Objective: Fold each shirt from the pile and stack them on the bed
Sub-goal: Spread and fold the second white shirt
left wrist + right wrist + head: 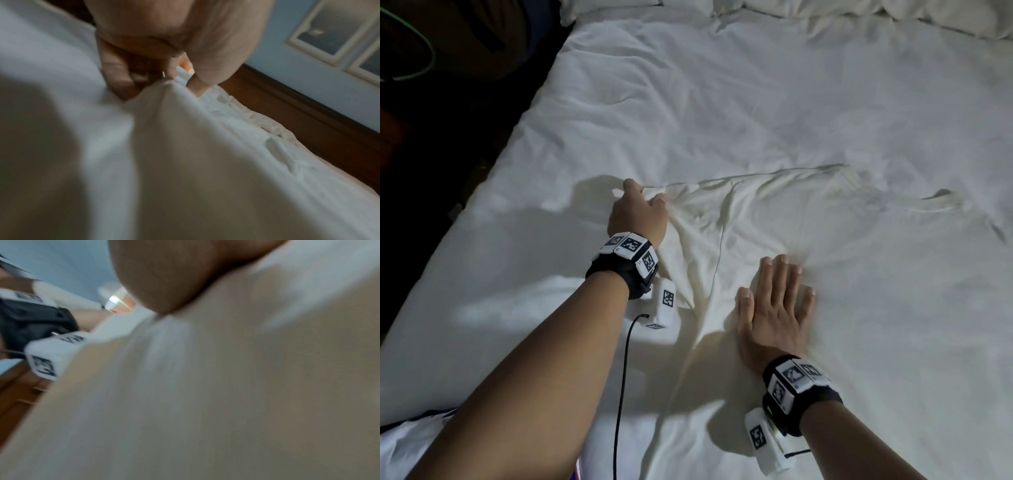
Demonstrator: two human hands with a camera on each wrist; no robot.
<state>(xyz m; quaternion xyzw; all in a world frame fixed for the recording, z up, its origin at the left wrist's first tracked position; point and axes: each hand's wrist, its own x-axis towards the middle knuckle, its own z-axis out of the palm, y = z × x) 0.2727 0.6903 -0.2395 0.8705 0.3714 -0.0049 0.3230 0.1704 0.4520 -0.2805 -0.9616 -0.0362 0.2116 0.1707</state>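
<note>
A cream-white shirt [808, 219] lies spread on the white bed [722, 102], wrinkled toward its left side. My left hand [640, 209] pinches the shirt's left edge, fingers curled round a bunched fold of cloth [180, 79]. The fabric [185, 146] runs taut from those fingers toward the camera in the left wrist view. My right hand [777, 301] lies flat on the shirt's near part with straight, spread fingers, pressing it down. In the right wrist view only the heel of that hand [174, 272] and blurred cloth [226, 386] show.
Pillows [825, 13] line the head of the bed. The bed's left edge drops to a dark floor [431, 120]. A wooden headboard [308, 113] and framed pictures [333, 29] are behind. More white cloth with a coloured print [414, 445] sits at the bottom left.
</note>
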